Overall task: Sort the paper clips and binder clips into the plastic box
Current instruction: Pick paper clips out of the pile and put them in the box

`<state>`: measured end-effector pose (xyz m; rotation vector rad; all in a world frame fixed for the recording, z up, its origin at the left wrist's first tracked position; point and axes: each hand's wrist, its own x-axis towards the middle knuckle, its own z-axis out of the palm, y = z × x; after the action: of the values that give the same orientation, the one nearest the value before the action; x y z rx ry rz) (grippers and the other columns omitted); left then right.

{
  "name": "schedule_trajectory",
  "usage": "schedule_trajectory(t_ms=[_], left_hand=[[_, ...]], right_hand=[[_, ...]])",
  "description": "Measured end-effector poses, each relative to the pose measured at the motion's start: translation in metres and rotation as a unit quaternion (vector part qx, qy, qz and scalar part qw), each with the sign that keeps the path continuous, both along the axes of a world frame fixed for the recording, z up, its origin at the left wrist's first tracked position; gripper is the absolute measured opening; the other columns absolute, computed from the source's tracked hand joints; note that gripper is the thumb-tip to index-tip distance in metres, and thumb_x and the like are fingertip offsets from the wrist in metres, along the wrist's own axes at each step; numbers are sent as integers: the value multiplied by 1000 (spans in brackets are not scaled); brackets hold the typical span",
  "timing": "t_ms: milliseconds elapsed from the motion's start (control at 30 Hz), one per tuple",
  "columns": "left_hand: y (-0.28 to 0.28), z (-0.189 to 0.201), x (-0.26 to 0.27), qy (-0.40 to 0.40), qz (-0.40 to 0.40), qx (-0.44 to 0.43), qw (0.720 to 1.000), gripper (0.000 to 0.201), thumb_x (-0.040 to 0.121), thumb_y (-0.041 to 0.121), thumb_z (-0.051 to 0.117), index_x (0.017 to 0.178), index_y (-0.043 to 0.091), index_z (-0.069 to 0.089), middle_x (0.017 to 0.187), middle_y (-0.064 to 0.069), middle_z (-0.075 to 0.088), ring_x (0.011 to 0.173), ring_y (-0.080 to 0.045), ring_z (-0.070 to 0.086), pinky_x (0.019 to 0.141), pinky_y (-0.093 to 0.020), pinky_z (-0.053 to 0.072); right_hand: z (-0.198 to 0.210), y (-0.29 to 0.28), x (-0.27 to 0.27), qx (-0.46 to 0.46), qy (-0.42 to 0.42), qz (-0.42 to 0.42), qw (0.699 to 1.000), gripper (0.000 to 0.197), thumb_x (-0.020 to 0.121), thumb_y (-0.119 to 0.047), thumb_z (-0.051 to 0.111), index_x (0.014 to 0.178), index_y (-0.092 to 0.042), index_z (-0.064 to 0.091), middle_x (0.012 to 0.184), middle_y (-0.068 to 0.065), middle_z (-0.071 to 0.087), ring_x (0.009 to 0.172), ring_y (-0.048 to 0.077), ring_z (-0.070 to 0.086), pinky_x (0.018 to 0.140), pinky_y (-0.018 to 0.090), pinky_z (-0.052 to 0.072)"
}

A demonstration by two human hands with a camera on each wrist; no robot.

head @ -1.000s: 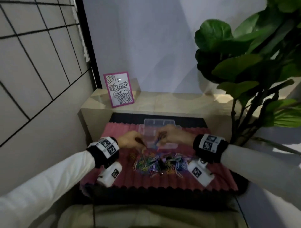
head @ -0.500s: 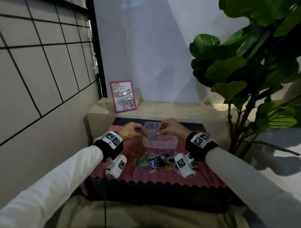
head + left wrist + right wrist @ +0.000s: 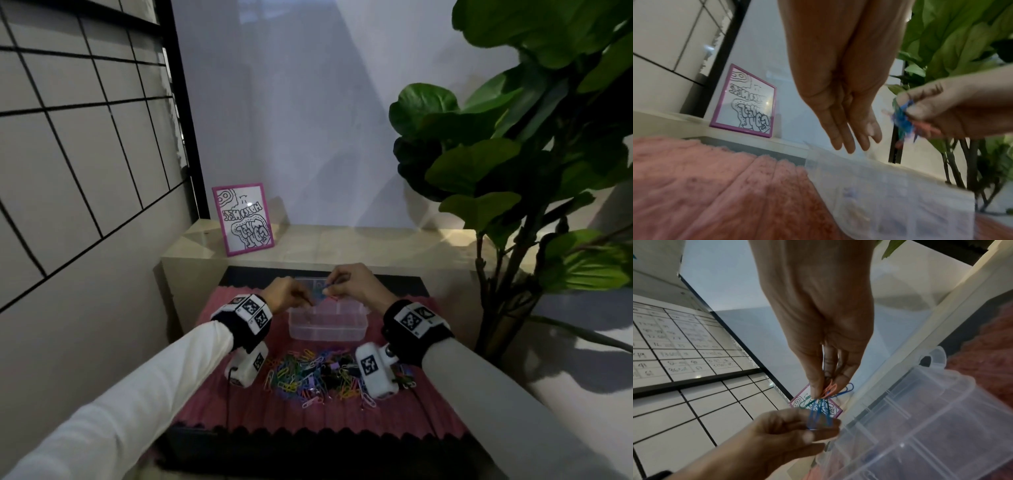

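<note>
The clear plastic box (image 3: 327,329) stands open on the pink mat, its compartments visible in the right wrist view (image 3: 931,426). My right hand (image 3: 826,392) hovers over the box's far side and pinches a small bunch of blue, orange and green paper clips (image 3: 819,412). My left hand (image 3: 857,144) is just left of that bunch over the box's left end, fingers nearly straight and nothing between them. A mixed pile of coloured paper clips and black binder clips (image 3: 315,373) lies on the mat in front of the box. What the box holds is too blurred to tell.
The pink corrugated mat (image 3: 239,407) covers a dark table. Behind it, a pale ledge (image 3: 342,240) carries a pink-framed drawing (image 3: 244,219). A large leafy plant (image 3: 513,154) stands close on the right, and a gridded wall (image 3: 85,137) is on the left.
Both hands have moved away from the pile to above the far side of the box, the right one carrying paper clips. The head view has tilted upward.
</note>
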<state>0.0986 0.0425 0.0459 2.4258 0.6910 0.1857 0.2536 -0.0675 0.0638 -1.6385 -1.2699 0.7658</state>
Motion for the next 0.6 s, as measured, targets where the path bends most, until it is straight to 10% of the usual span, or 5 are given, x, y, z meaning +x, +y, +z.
schedule_trajectory(t_ms=[233,433,600], left_hand=[[-11,7,-74,-127,73,-69,987,35,81,-10,53,96,19,65,80,13,71,75,7,62,73,-12,50],[-42,-17,-146,-61,63,-133,987,31,83,0,61,81,30,69,76,19,72,74,1,66,73,-16,53],[-44,-22,-149,-12,70,-97,993,30,82,3,64,82,33,68,72,28,69,73,13,62,69,-3,45]], right_hand=[[-7,10,-4,-13,-55,22,998,23,70,6,73,67,-12,60,63,3,63,50,-1,59,53,14,48],[-9,22,-10,-41,-93,42,994,25,72,4,72,67,-16,60,72,7,66,64,13,63,70,25,56],[-14,32,-23,-49,-147,45,987,13,73,6,70,84,1,65,66,2,62,57,8,57,53,9,49]])
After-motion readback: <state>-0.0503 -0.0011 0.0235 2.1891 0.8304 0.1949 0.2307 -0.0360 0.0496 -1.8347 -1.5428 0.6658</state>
